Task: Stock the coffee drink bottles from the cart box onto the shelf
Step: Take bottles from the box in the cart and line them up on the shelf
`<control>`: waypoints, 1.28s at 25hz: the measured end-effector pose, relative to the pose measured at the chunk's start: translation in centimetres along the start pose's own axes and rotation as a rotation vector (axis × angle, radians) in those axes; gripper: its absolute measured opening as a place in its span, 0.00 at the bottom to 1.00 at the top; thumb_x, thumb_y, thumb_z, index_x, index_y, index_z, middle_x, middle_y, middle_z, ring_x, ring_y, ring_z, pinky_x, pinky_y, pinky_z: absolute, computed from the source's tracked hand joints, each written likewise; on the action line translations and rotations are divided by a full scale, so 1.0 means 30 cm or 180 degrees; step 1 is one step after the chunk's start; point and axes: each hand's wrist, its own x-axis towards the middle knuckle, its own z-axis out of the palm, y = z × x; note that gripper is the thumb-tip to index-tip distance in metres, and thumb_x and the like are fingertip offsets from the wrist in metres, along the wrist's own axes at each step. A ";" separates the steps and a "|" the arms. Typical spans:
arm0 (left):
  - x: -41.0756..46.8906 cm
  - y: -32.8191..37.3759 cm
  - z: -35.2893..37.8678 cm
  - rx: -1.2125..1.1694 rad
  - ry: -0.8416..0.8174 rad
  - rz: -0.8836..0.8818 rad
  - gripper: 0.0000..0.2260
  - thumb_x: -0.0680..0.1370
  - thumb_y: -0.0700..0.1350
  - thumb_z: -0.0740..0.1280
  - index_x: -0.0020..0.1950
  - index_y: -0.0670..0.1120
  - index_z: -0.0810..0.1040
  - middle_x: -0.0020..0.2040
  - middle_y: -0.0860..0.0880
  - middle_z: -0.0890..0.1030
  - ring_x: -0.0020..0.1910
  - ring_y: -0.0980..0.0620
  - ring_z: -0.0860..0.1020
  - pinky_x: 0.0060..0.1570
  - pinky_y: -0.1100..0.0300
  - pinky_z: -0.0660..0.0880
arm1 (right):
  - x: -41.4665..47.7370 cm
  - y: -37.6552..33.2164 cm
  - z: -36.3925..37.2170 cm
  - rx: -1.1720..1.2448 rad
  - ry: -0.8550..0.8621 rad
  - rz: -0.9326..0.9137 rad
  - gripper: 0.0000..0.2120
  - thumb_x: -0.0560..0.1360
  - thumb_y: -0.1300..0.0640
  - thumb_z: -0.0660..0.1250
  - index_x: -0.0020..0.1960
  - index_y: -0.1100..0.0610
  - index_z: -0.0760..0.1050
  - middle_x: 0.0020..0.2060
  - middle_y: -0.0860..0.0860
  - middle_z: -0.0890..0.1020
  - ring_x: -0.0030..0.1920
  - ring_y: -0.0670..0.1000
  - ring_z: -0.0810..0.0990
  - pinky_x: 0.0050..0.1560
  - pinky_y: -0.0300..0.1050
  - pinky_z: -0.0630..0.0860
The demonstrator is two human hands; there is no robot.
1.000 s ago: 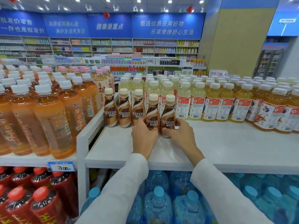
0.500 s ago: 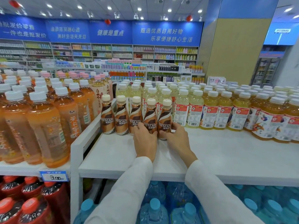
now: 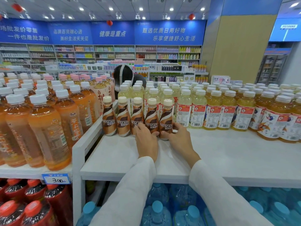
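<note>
- Five coffee bottles (image 3: 137, 118) stand in a row on the shelf (image 3: 228, 152).
- Left hand (image 3: 146, 141) grips the fourth bottle (image 3: 151, 119), right hand (image 3: 180, 141) the fifth bottle (image 3: 166, 122).
- No cart box in sight; remainder unknown.

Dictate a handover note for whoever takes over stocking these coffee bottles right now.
Left hand: grips the fourth coffee bottle near its base.
Right hand: grips the fifth coffee bottle.
Done: those two stand in a row with three more coffee bottles on the white shelf, in front of the yellow drinks.
Left: let go and fetch more. The cart box is out of view, so the remaining stock is unknown.
</note>
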 end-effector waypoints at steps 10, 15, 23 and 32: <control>0.006 -0.004 0.000 -0.0099 -0.0016 -0.0008 0.23 0.73 0.45 0.78 0.60 0.44 0.68 0.61 0.44 0.73 0.59 0.42 0.77 0.54 0.56 0.72 | -0.005 0.013 0.022 0.0077 0.0024 -0.0069 0.26 0.72 0.54 0.78 0.68 0.54 0.76 0.60 0.49 0.84 0.56 0.49 0.82 0.58 0.44 0.78; 0.005 -0.002 -0.003 -0.0098 -0.0025 0.0004 0.23 0.73 0.46 0.78 0.60 0.45 0.68 0.60 0.45 0.73 0.58 0.42 0.77 0.54 0.56 0.72 | -0.003 0.016 0.030 0.0060 0.0065 -0.0095 0.26 0.72 0.54 0.77 0.68 0.54 0.76 0.59 0.48 0.84 0.57 0.50 0.83 0.61 0.46 0.79; -0.016 0.020 -0.036 -0.0034 -0.0147 -0.0043 0.22 0.76 0.45 0.74 0.65 0.43 0.68 0.64 0.43 0.72 0.62 0.42 0.76 0.59 0.54 0.73 | -0.017 0.008 0.027 -0.0021 0.0046 -0.0107 0.22 0.73 0.53 0.76 0.66 0.50 0.77 0.53 0.45 0.83 0.53 0.47 0.82 0.57 0.43 0.77; -0.191 -0.048 -0.232 0.0420 -0.0032 0.0076 0.23 0.79 0.59 0.66 0.71 0.50 0.72 0.67 0.50 0.76 0.66 0.48 0.74 0.66 0.52 0.71 | -0.272 -0.036 -0.029 -0.0422 -0.0288 -0.0374 0.24 0.78 0.48 0.70 0.72 0.52 0.73 0.68 0.49 0.77 0.63 0.49 0.76 0.66 0.46 0.72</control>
